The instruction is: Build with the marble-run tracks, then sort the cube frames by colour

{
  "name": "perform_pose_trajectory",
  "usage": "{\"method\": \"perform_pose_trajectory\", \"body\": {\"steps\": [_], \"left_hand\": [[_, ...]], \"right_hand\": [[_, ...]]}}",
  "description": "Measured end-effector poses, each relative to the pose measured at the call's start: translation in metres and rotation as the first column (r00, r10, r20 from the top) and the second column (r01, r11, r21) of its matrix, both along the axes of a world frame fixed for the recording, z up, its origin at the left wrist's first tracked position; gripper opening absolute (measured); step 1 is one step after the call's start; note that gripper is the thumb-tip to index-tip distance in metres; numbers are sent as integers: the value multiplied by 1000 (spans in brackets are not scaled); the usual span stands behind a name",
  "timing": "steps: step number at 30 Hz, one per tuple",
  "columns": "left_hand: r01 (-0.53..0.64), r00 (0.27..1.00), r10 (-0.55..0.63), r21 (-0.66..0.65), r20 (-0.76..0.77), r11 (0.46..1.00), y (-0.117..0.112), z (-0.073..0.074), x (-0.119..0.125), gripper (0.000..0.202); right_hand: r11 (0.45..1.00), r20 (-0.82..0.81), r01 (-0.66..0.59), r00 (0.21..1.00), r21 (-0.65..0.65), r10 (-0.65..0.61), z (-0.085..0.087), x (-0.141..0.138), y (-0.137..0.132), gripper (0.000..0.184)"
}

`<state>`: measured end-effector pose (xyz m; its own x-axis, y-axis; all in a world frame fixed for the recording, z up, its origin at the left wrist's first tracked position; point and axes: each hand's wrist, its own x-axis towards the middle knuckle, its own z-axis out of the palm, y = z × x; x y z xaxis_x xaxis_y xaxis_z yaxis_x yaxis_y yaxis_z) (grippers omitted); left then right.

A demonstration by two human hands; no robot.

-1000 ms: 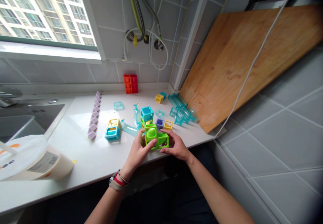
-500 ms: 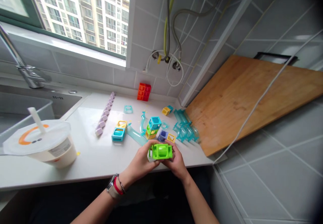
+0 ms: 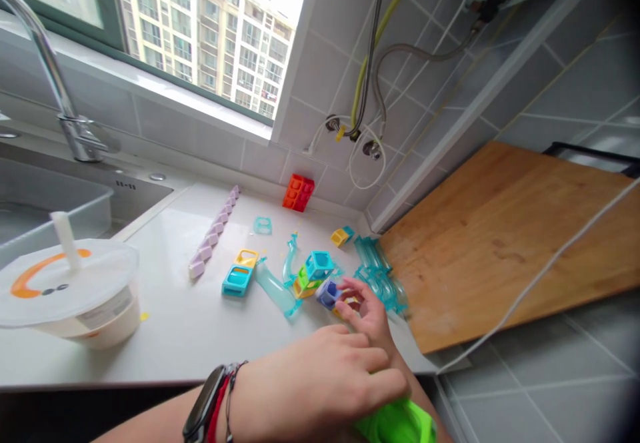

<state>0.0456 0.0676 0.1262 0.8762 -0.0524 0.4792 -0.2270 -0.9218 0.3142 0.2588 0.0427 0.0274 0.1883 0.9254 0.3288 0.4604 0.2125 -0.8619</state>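
Observation:
My left hand (image 3: 325,376), wearing a watch and bracelets, is closed around a bright green toy block (image 3: 400,423) low in the view. Beyond it, my right hand (image 3: 367,310) has its thumb and fingers around a joined pair of blocks, a purple one (image 3: 327,294) and a yellow one mostly hidden by the fingers. Just left of that hand rises a small stack topped by a blue open-sided block (image 3: 319,265), with a green block (image 3: 303,276) beneath. A clear teal curved track piece (image 3: 277,290) lies beside the stack.
Blue and yellow joined blocks (image 3: 237,280), a lilac strip (image 3: 215,233) and a red block piece (image 3: 299,192) lie on the counter. Several teal tubes (image 3: 377,270) sit by a wooden board (image 3: 500,230). A lidded cup (image 3: 90,316) stands left, near the sink (image 3: 143,193).
My right hand has left the green block and moved forward to the purple and yellow blocks. My left hand has come nearer and rightward with the green block. The view has tilted.

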Motion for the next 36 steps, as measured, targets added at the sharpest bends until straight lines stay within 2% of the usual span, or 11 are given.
{"method": "perform_pose_trajectory", "body": {"steps": [3, 5, 8, 11, 14, 18, 23, 28, 32, 36], "left_hand": [[-95, 991, 93, -21, -96, 995, 12, -13, -1, 20], [-202, 968, 189, -64, -163, 977, 21, -23, -4, 18], [-310, 935, 267, -174, -233, 935, 34, -40, -7, 19], [-376, 910, 295, -281, -290, 883, 46, -58, -5, 23], [-394, 905, 284, -371, -317, 841, 55, -70, 0, 32], [-399, 906, 269, -447, -326, 801, 63, -78, 8, 42], [-448, 890, 325, -472, -321, 759, 66, -81, 17, 38], [-408, 911, 304, -517, -278, 752, 67, -82, 20, 32], [-415, 908, 298, -527, -296, 742, 67, -83, 19, 36], [-435, 899, 316, -523, -305, 733, 67, -87, 18, 42]], "right_hand": [[997, 46, -83, 995, -9, 83, 15, 10, 38, 82], [978, 69, -202, 976, -46, 205, 19, 15, 60, 89], [941, 28, -322, 945, -104, 327, 16, 18, 83, 73], [932, -48, -345, 938, -110, 342, 9, 18, 94, 60], [929, -118, -356, 932, -101, 344, 3, 17, 96, 58], [944, -170, -324, 935, -62, 310, -4, 16, 90, 57], [951, -246, -304, 927, -49, 283, -7, 14, 81, 54], [979, -294, -201, 939, -41, 180, -9, 15, 82, 55], [990, -302, -138, 945, -7, 129, -10, 16, 86, 59], [998, -399, -68, 915, 6, 65, -9, 25, 93, 49]]}}
